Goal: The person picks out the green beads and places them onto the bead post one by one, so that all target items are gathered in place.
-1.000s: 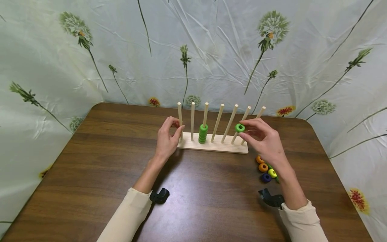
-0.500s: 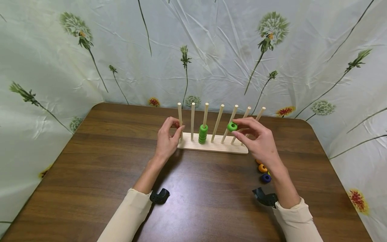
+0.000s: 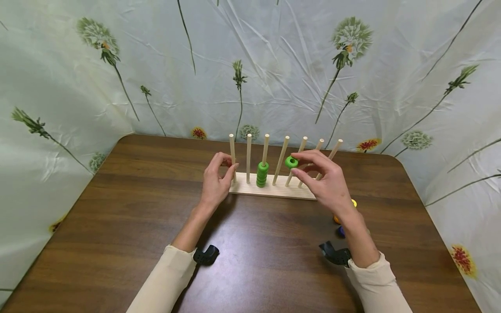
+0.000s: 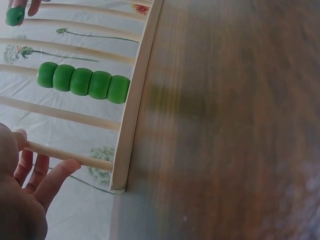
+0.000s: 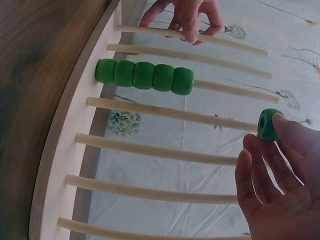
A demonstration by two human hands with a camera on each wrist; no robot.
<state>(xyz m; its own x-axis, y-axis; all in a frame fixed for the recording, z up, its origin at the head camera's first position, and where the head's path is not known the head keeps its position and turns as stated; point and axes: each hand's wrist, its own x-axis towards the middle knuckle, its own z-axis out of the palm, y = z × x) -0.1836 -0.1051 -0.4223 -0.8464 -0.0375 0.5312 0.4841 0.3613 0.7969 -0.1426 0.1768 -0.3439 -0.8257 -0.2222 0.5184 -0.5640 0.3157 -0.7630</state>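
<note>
The work looks partway along: five green beads (image 3: 262, 174) are stacked on the third peg (image 3: 265, 150) from the left, down to the wooden base (image 3: 270, 191); the upper part of that peg is bare; the other six pegs carry no beads on any part that shows. What seems left, judging from the layout, is the held green bead (image 5: 273, 126), which is on no peg, and the loose ones on the tabletop (image 3: 254, 261); a yellow bead (image 3: 354, 203), an orange bead (image 3: 337, 219) and a dark blue bead (image 3: 342, 231) peek out around the right forearm, which hides how many lie there.

The right hand (image 3: 326, 178) pinches the held green bead between thumb and fingertips, its other fingers spread apart from the bead; in the head view the bead appears between the fourth and fifth pegs, its hole showing, though its exact depth is hard to tell; the left hand (image 3: 216, 178) has thumb and fingers closed around the leftmost peg (image 3: 232, 148), perhaps steadying the rack.
</note>
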